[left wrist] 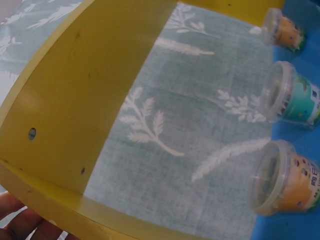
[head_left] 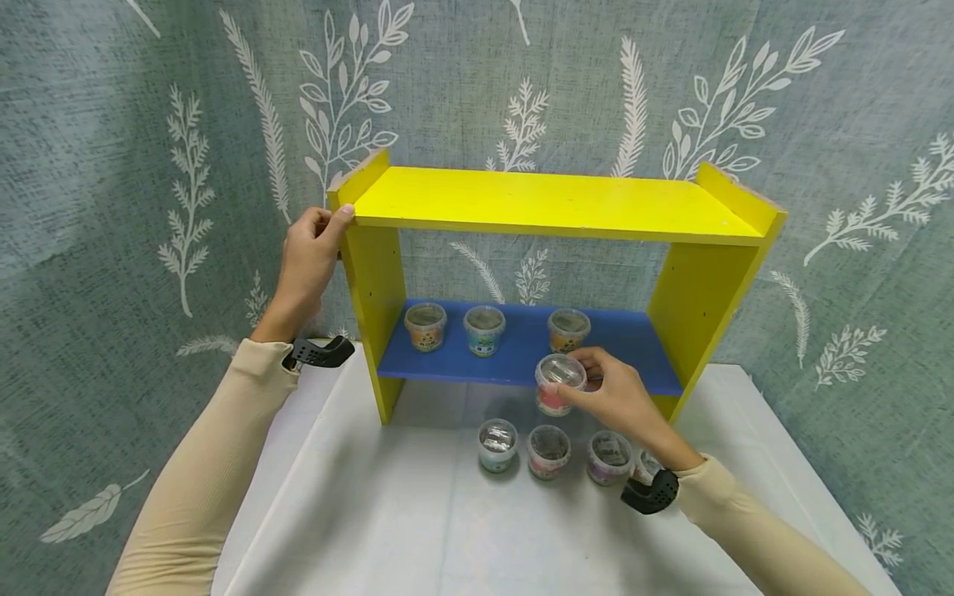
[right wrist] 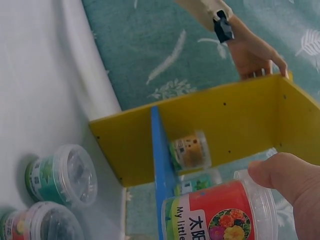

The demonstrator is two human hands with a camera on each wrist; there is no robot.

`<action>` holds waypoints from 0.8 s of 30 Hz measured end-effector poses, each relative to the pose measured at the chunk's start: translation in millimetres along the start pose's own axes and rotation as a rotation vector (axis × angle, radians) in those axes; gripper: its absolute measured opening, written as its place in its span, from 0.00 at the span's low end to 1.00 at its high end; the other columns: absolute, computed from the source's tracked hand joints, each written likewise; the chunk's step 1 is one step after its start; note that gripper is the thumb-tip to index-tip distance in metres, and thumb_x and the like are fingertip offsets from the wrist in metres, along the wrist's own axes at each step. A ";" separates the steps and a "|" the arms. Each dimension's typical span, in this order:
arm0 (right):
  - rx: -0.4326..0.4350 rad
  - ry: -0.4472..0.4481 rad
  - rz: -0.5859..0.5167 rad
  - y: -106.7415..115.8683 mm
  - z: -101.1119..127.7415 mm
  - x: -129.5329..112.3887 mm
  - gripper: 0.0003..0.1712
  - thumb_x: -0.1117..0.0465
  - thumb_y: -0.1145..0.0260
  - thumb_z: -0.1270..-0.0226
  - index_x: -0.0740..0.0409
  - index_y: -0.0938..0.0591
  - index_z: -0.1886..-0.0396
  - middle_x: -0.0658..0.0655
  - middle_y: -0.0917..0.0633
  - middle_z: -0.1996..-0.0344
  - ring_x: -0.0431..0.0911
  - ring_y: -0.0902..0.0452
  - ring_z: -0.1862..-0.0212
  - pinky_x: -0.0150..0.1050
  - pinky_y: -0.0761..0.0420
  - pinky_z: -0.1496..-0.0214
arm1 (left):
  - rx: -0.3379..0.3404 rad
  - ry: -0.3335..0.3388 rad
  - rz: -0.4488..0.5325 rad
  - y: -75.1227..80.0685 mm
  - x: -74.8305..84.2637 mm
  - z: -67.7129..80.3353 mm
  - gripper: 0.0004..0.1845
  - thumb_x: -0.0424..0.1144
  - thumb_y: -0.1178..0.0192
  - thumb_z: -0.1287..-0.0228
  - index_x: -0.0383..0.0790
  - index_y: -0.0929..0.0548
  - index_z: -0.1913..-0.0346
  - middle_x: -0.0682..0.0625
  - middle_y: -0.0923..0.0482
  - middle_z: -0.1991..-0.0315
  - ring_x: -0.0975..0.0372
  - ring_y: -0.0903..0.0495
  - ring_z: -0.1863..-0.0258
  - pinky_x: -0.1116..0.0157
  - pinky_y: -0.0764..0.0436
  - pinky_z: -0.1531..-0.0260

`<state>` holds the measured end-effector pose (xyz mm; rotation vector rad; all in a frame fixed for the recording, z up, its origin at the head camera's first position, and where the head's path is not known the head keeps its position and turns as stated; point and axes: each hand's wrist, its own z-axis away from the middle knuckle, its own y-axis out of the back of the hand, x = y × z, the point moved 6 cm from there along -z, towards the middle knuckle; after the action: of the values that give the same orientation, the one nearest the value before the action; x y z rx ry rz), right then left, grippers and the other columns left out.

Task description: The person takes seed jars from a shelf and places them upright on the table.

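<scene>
Red cup (head_left: 556,389) between right-hand fingers (head_left: 589,396).

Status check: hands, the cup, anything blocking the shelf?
Left hand grips the yellow shelf unit's top left corner. Right hand holds red cup at blue shelf's front edge. Three cups already on it; space free at right.

A small clear-lidded tub with a red label (head_left: 557,387) is held upright, just in front of the blue lower shelf (head_left: 522,348), right of centre.
</scene>
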<state>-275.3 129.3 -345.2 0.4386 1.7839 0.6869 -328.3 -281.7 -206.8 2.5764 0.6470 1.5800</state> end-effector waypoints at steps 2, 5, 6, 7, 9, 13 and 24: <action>-0.008 0.002 -0.007 -2.7 -0.4 -1.0 0.39 0.36 0.23 0.42 0.51 0.22 0.38 0.52 0.17 0.50 0.47 0.19 0.52 0.47 0.19 0.49 | -0.003 -0.001 0.002 -0.3 -0.6 -0.8 0.25 0.62 0.47 0.25 0.42 0.25 0.50 0.49 0.27 0.56 0.58 0.28 0.60 0.63 0.27 0.56; -0.018 0.010 -0.014 -6.5 -1.3 -2.9 0.39 0.36 0.23 0.42 0.50 0.23 0.38 0.51 0.17 0.50 0.47 0.20 0.52 0.46 0.19 0.49 | -0.005 -0.001 0.004 -0.9 -1.1 -1.0 0.25 0.62 0.47 0.25 0.41 0.25 0.50 0.49 0.28 0.55 0.58 0.28 0.59 0.62 0.27 0.56; -0.020 0.013 -0.018 -7.8 -1.5 -3.7 0.39 0.36 0.23 0.42 0.50 0.23 0.38 0.51 0.17 0.50 0.47 0.20 0.52 0.46 0.19 0.49 | -0.004 0.000 0.003 -1.0 -1.3 -1.0 0.25 0.62 0.47 0.24 0.41 0.25 0.50 0.49 0.28 0.55 0.58 0.28 0.59 0.62 0.27 0.55; -0.020 0.014 -0.022 -8.9 -1.9 -4.3 0.39 0.36 0.23 0.42 0.50 0.22 0.37 0.51 0.17 0.50 0.47 0.20 0.51 0.47 0.19 0.49 | -0.004 -0.001 0.003 -1.2 -1.1 -0.8 0.25 0.62 0.47 0.25 0.41 0.25 0.50 0.49 0.28 0.55 0.58 0.28 0.59 0.62 0.27 0.55; -0.018 0.017 -0.030 -11.1 -2.5 -6.0 0.39 0.36 0.23 0.42 0.50 0.22 0.37 0.51 0.17 0.49 0.47 0.19 0.51 0.47 0.19 0.49 | -0.001 -0.001 -0.001 -1.4 -1.0 -0.5 0.26 0.63 0.47 0.25 0.41 0.26 0.50 0.48 0.28 0.55 0.58 0.28 0.58 0.62 0.27 0.55; -0.024 0.015 -0.044 -16.0 -3.9 -8.1 0.38 0.36 0.22 0.42 0.49 0.22 0.38 0.50 0.17 0.50 0.47 0.19 0.51 0.47 0.18 0.50 | -0.001 0.001 -0.006 -1.3 -1.4 -0.5 0.26 0.63 0.47 0.25 0.41 0.26 0.49 0.48 0.28 0.54 0.58 0.28 0.58 0.62 0.27 0.54; -0.057 0.055 -0.091 -34.2 -5.2 -18.9 0.36 0.38 0.22 0.42 0.49 0.22 0.39 0.49 0.17 0.51 0.46 0.20 0.52 0.46 0.19 0.50 | 0.000 -0.001 -0.011 0.0 -0.1 -0.4 0.26 0.63 0.47 0.24 0.41 0.26 0.50 0.49 0.28 0.55 0.58 0.29 0.59 0.62 0.27 0.54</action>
<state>-272.8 90.7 -352.3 0.3007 1.8197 0.6894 -328.7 -281.8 -206.8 2.5686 0.6594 1.5760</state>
